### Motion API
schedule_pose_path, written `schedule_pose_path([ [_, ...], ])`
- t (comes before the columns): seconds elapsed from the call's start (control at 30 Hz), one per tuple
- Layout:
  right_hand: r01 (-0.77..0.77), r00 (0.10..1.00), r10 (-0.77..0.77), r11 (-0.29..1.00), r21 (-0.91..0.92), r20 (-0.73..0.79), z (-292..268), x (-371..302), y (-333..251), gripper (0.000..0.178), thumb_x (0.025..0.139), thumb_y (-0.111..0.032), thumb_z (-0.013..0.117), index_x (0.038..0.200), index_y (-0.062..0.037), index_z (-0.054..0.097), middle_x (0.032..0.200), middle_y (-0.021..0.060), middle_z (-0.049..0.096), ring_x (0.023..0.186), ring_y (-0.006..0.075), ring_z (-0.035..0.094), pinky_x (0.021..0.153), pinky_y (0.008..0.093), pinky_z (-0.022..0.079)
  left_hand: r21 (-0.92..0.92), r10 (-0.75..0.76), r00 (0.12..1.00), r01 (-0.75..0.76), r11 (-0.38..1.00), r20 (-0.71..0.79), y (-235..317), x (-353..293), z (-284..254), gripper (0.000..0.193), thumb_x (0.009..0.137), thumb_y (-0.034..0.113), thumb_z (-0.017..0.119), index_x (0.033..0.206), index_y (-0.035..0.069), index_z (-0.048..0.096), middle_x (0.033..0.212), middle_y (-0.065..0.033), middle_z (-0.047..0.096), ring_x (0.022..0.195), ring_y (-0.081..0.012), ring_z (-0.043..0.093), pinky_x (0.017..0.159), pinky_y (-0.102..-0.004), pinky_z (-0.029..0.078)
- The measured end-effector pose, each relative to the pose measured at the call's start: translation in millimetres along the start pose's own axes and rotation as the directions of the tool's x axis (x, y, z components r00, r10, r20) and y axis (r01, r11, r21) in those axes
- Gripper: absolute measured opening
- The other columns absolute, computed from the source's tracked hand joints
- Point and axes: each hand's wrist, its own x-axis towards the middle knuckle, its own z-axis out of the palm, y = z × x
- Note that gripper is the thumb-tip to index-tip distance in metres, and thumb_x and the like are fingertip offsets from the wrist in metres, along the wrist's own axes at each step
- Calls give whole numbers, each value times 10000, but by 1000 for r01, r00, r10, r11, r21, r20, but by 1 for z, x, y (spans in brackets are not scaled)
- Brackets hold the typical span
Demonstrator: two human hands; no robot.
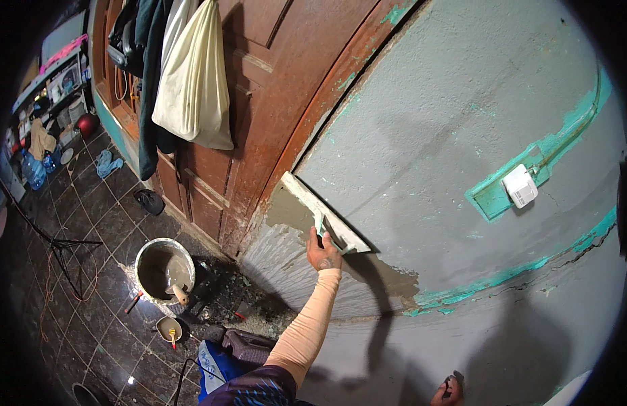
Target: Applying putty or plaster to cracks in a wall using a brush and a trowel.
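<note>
My left hand (323, 254), at the end of a peach-coloured sleeve, is closed round the handle of a long whitish plastering float (338, 226). The float lies slanted against the grey wall (435, 183), its upper end beside the door frame. Wet grey-brown plaster (289, 211) shows under and left of the float, and a second smear (391, 279) lies to its lower right. Streaked, scored wall (276, 254) is below it. At the bottom edge, my right hand (449, 392) is partly cut off, its fingers curled about something dark that I cannot make out.
A mortar bucket (144, 254) with a wooden-handled tool stands on the dark tiles, beside a small bowl (162, 327) holding a brush (172, 336). A cloth bag (195, 88) hangs at the wooden door (279, 101). A white box (520, 186) juts from the wall. A tripod (59, 243) stands left.
</note>
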Motion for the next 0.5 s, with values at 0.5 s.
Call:
schedule_pose_path([
  [0.5, 243, 969, -245, 968, -65, -24, 0, 24, -30, 75, 794, -172, 688, 824, -105, 675, 673, 43, 620, 532, 164, 532, 478, 279, 429, -208, -171, 984, 157, 965, -52, -153, 29, -24, 372, 838, 98, 562, 1181, -37, 515, 1080, -187, 580, 928, -272, 582, 844, -329, 442],
])
